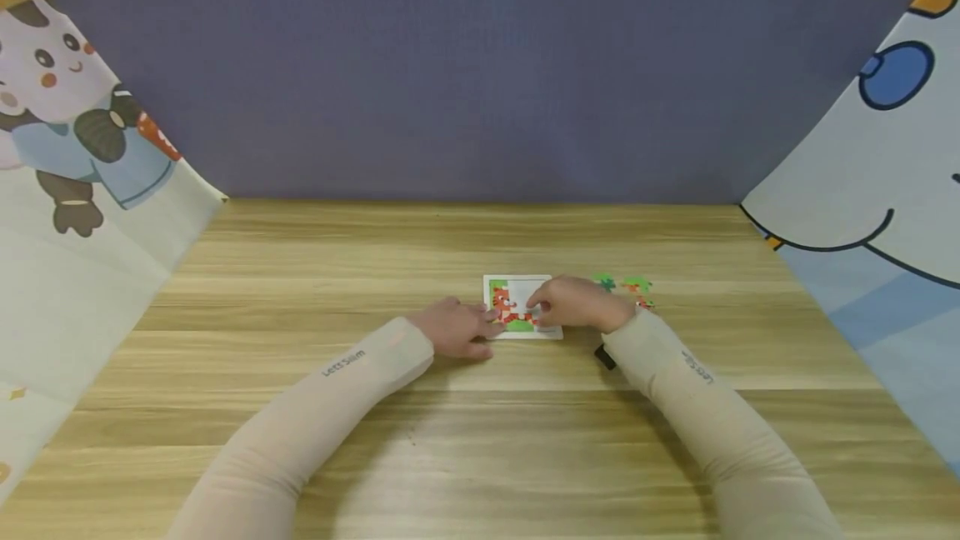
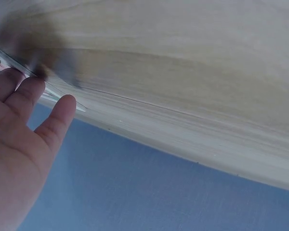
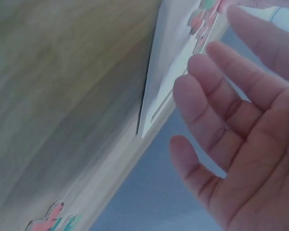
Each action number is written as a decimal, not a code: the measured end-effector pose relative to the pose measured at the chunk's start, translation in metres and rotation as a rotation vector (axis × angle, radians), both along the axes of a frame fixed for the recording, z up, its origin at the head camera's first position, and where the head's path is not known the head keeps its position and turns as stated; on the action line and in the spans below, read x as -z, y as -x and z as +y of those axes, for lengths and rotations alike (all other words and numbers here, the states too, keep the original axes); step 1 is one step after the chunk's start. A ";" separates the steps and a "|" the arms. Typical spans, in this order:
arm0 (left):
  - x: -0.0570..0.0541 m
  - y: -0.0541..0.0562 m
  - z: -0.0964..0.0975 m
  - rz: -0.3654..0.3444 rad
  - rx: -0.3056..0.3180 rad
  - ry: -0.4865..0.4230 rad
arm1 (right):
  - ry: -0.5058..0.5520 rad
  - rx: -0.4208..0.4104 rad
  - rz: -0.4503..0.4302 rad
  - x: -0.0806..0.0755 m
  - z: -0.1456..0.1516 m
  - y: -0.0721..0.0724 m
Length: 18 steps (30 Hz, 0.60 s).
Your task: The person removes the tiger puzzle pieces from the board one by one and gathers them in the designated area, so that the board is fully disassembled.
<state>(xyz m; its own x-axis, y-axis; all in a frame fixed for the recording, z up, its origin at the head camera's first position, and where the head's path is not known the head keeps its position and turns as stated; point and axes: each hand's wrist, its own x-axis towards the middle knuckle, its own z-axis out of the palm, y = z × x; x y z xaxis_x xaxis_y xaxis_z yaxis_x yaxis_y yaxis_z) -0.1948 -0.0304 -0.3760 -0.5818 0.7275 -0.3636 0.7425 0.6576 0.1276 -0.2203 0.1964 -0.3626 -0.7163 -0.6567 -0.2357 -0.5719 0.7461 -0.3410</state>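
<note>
A small white-rimmed jigsaw tray [image 1: 517,277] lies flat on the table, partly filled with joined jigsaw pieces [image 1: 519,326] showing an orange-red animal on green. Its upper right part is bare white. My left hand [image 1: 453,328] rests at the tray's left side, fingers stretched over the rim and the joined pieces. Over the right side is my right hand [image 1: 573,302], index finger pointing down at the pieces. In the right wrist view, its fingers [image 3: 202,101] bend loosely beside the tray, and no piece shows between them.
Loose green and red jigsaw pieces [image 1: 637,283] lie right of the tray, partly behind my right hand. A small black object [image 1: 604,357] shows beneath the right sleeve. The wooden table [image 1: 375,257] ends at a blue-grey wall [image 1: 480,73], with cartoon-printed panels at both sides.
</note>
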 end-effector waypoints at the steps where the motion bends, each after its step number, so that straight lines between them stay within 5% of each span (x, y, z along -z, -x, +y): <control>1: 0.000 0.000 0.000 -0.004 -0.001 0.000 | -0.006 0.001 -0.005 0.000 -0.001 0.000; 18: -0.006 -0.001 0.002 -0.048 -0.032 0.026 | 0.002 -0.039 -0.051 0.007 -0.005 0.003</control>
